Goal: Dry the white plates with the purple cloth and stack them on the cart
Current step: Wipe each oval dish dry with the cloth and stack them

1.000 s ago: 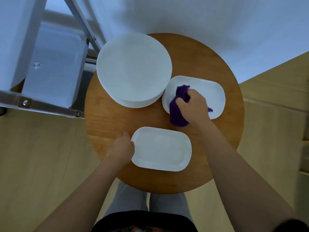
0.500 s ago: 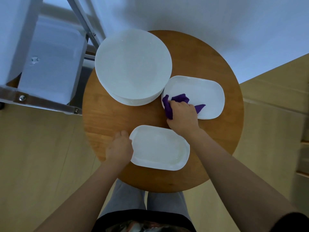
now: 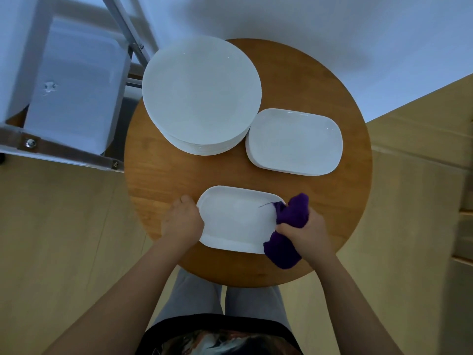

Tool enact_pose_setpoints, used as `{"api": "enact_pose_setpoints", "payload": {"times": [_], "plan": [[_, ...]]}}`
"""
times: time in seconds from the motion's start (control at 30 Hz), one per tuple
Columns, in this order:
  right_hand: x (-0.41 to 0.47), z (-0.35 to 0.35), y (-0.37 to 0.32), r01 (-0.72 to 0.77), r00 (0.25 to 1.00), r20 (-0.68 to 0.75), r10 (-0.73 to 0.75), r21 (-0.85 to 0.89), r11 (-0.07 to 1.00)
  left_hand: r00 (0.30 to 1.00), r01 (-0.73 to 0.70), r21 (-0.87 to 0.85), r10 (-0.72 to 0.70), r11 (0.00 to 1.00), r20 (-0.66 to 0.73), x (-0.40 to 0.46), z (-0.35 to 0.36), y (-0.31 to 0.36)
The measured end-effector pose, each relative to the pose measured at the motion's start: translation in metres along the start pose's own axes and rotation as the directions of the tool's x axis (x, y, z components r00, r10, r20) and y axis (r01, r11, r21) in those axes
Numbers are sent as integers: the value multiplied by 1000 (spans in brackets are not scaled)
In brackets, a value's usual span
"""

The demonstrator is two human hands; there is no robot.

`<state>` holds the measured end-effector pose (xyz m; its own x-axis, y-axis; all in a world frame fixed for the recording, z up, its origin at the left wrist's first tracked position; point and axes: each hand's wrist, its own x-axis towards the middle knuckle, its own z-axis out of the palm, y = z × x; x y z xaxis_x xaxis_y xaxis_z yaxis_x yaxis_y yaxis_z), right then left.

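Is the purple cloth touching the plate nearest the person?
Touching. The head view shows the cloth, gripped by the right hand, lying over the right end of the near plate, with no gap; the left hand holds the other end.

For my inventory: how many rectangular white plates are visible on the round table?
2 tops show: one near plate between both hands, one far-right plate beside the round stack. More may be hidden beneath it.

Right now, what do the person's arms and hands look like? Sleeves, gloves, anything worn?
Both forearms are bare all the way to the bottom edge of the frame, with no sleeves in view. The left hand and right hand wear no gloves. No rings, watch, bands or markings can be made out on hands or wrists.
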<state>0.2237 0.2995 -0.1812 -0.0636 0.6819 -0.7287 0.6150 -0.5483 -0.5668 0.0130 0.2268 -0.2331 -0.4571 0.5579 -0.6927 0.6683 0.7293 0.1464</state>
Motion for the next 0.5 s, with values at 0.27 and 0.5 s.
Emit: {"api": "enact_pose_setpoints", "payload": {"times": [0.27,0.5], "plan": [[-6,4,24,-28,993,-104,54,229,973,1000,-5,28,5,1000,-12,-2,6,-5],[0,19,36,6,989,-144,9,102,995,999,-17,-3,17,1000,29,2,8,-8]]}}
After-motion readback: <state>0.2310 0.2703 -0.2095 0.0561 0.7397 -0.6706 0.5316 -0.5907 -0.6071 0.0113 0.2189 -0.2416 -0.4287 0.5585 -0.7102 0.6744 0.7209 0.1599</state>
